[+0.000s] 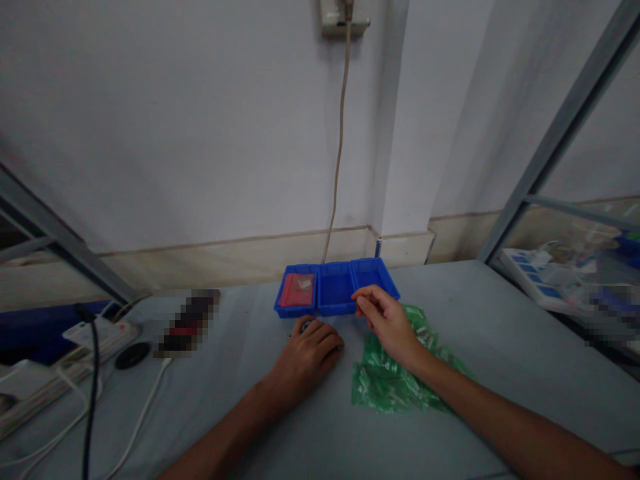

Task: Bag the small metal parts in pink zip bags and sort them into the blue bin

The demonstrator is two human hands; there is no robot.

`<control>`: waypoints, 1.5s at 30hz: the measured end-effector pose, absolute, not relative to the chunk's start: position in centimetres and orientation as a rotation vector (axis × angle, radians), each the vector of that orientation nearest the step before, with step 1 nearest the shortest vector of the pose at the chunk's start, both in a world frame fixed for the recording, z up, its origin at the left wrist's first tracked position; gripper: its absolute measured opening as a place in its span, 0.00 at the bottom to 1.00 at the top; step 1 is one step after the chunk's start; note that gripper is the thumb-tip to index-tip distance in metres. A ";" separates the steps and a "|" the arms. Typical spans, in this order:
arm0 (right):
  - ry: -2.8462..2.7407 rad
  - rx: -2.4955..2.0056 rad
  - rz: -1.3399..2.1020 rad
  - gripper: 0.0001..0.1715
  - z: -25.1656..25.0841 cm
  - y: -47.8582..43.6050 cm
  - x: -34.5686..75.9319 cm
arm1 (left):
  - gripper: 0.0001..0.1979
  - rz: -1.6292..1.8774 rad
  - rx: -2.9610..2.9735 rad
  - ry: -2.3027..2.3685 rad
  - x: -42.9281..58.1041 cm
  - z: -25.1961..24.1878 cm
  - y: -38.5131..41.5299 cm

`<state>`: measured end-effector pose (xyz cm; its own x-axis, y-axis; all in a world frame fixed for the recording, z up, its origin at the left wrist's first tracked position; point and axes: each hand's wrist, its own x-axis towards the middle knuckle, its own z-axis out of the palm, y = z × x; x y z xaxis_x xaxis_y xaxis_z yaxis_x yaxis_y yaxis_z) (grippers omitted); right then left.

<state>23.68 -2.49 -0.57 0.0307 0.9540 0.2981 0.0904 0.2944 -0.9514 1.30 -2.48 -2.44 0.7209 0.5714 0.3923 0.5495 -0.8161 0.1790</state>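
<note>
My left hand (311, 353) rests low over the table in front of the blue bins, its fingers curled down. Small dark bits show at its edges, but what lies under the fingers is hidden. My right hand (387, 323) is raised near the front of the right-hand blue bin (374, 272), thumb and forefinger pinched together; anything between them is too small to name. Beneath my right hand and forearm lies a crumpled green plastic bag (385, 387) with pale glints in it. In the left-hand blue bin (295, 311) is a red-edged clear packet (299, 289).
The middle blue bin (336, 288) joins the other two. At left on the grey table (240, 427) are a blurred-out device (187, 323) with a white cable (145, 413), a black disc (133, 355) and a power strip (55, 373). Metal frame bars (555, 133) rise at both sides.
</note>
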 end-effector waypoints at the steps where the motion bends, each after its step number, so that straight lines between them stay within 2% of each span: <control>1: -1.364 -1.066 0.913 0.17 -0.5 -2.5 23.7 | 0.02 0.676 2.864 0.935 1.3 -2.4 -2.5; 11: -1.370 -1.085 0.902 0.16 -0.4 -2.5 23.7 | 0.05 0.679 2.799 1.032 1.3 -2.1 -2.7; 18: -1.365 -1.075 0.924 0.17 -0.5 -2.6 23.6 | 0.15 0.719 2.825 0.986 1.1 -2.2 -2.8; 33: -1.376 -1.075 0.795 0.13 -1.1 -2.3 23.8 | 0.04 0.662 2.828 1.023 0.3 -1.4 -2.9; 45: -1.239 -1.018 1.037 0.20 -0.6 -2.7 23.4 | 0.07 0.655 2.782 0.979 0.0 -1.6 -2.7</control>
<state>23.42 -2.67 -0.57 0.0461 0.9729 0.2266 -0.0512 0.2289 -0.9721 0.03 -2.65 -1.55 0.6969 0.6209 0.3589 0.5687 -0.7834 0.2509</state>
